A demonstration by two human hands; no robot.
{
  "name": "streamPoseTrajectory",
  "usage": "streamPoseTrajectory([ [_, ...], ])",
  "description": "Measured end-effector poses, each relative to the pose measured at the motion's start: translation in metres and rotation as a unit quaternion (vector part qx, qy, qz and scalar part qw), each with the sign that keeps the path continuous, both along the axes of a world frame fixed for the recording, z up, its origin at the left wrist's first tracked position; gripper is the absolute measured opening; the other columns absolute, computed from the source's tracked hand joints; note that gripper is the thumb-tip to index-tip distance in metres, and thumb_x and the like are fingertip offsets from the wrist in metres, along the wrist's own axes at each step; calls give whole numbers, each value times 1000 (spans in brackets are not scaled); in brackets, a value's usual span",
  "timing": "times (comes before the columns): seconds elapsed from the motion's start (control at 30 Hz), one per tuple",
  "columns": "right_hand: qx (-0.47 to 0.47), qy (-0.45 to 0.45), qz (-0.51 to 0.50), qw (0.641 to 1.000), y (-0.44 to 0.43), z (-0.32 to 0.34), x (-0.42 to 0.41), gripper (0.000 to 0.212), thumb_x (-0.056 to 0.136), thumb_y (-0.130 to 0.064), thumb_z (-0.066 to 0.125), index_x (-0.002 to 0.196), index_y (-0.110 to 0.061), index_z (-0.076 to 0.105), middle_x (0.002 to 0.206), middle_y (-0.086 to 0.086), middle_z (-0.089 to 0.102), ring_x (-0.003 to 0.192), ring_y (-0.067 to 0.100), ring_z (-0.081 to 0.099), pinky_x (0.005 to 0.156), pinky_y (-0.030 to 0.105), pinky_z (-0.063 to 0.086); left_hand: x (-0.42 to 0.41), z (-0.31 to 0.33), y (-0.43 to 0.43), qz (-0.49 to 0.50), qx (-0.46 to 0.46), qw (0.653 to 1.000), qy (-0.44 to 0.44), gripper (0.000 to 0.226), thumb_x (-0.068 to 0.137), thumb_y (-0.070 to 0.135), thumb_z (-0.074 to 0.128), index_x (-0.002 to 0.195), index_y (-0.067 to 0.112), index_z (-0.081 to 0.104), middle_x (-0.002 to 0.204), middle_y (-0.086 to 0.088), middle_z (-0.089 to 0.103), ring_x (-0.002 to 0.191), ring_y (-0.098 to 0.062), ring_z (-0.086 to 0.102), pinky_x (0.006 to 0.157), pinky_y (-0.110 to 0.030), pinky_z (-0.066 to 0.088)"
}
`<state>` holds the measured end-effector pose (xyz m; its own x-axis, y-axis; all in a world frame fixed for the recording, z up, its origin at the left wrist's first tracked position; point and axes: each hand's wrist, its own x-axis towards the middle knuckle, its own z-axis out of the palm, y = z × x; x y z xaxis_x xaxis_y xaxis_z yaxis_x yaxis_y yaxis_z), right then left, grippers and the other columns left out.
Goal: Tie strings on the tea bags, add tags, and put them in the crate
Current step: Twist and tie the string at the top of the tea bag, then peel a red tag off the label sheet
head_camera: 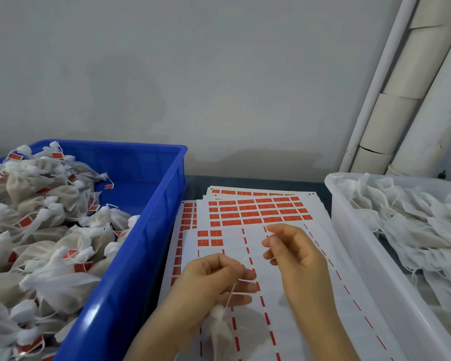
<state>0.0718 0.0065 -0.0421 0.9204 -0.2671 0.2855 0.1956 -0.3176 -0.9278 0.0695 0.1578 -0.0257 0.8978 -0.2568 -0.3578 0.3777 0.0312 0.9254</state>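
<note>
One tea bag hangs neck-up over the near end of the tag sheet, its string pinched by the left hand. Farther up the sheet the right hand is half curled, and I cannot tell whether it holds anything. Red tags lie beyond and nearest that hand, with the blue crate along the sheet's left edge.

Two hands in frame: left hand, right hand. Both bare, uncovered all the way down to the bottom edge of frame. Slim fingers, short plain nails. Motion blur on the fingertips, finer detail unreadable.
</note>
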Motion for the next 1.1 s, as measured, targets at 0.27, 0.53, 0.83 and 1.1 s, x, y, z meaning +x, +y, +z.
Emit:
streamPoseTrajectory([
  [0.27,-217,214,51,951,36,-34,8,54,88,-54,43,137,-47,21,151,-16,24,137,11,28,113,39,25,17,-21,19,225,49,973,9,12,88,15,62,98,19,58,78,-5,73,66,-16,69,51,-21,51],
  [0.53,-309,247,74,915,35,-39,8,57,91,-53,40,141,-43,16,153,-16,16,141,11,20,115,37,13,44,-39,28,265,265,925,-58,22,88,18,63,110,16,62,107,-4,64,76,-11,58,78,-26,51],
  [0.83,-268,236,46,933,34,-33,9,47,91,-49,41,136,-42,27,148,-17,28,134,8,32,112,33,25,55,-41,12,311,289,899,-105,6,92,19,57,97,21,55,97,7,54,62,-3,50,45,-8,36],
  [1.1,-252,219,38,942,30,-29,9,43,92,-45,43,133,-41,32,146,-17,33,130,7,38,111,31,29,60,-32,19,316,236,912,-117,5,91,22,59,96,22,58,95,5,58,67,-2,49,61,-20,40],
])
